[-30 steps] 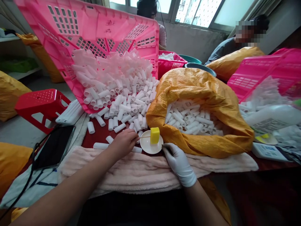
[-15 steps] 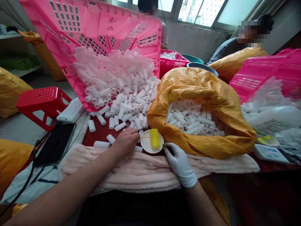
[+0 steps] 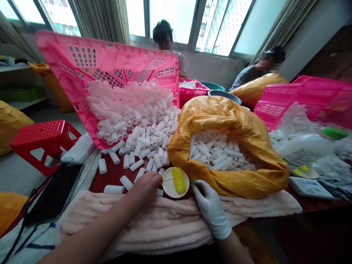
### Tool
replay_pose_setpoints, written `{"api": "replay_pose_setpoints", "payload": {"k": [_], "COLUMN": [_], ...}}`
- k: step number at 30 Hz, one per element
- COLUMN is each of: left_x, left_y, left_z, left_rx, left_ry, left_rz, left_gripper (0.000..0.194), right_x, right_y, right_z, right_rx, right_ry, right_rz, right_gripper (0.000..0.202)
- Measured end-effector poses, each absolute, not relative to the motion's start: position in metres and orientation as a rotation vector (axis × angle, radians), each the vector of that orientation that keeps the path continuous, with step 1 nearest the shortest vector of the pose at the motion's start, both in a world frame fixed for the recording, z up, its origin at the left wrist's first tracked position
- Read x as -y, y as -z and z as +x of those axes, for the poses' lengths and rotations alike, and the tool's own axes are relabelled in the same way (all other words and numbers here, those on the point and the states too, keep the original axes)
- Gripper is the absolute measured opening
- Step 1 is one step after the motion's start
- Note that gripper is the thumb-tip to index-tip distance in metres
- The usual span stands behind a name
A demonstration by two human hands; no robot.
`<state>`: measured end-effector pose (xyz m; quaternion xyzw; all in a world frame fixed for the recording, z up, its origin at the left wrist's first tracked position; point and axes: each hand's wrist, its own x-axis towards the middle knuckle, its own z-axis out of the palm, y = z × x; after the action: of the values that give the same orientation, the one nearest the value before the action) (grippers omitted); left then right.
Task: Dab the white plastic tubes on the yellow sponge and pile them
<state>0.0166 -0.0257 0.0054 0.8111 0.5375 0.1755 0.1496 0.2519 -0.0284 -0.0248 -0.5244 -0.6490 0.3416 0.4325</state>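
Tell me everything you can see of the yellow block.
The yellow block is bright and oblong, perhaps sponge by its look. It lies on the round white plate, its long side running away from the camera, slightly slanted. A thin stick held in the left hand reaches to its left side; whether they touch is too small to tell.

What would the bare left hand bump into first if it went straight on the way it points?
The left hand would probably meet the left rim of the white plate first, though their heights are hard to compare.
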Motion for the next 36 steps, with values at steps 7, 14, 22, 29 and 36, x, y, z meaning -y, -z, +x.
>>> {"api": "replay_pose_setpoints", "payload": {"k": [7,14,22,29,36], "left_x": [0.026,0.022,0.023,0.015,0.046], "left_y": [0.001,-0.001,-0.005,-0.022,-0.057], "left_z": [0.019,0.018,0.014,-0.011,-0.018], "left_rx": [-1.545,-1.603,-1.544,-1.723,-1.759], "left_ry": [-0.429,-0.427,-0.539,-0.6,-0.24], "left_rz": [2.406,2.396,2.374,2.327,2.372], "left_gripper": [0.023,0.019,0.022,0.024,0.022], "right_x": [0.025,0.025,0.027,0.026,0.027], "right_y": [0.029,0.024,0.022,0.025,0.021], "right_z": [0.251,0.249,0.25,0.251,0.252], "right_rx": [1.565,1.591,1.582,1.601,1.615], "right_ry": [-0.882,-0.901,-0.932,-0.935,-0.947], "right_rz": [-1.278,-1.253,-1.256,-1.27,-1.289], "right_gripper": [0.016,0.014,0.015,0.015,0.016]}}
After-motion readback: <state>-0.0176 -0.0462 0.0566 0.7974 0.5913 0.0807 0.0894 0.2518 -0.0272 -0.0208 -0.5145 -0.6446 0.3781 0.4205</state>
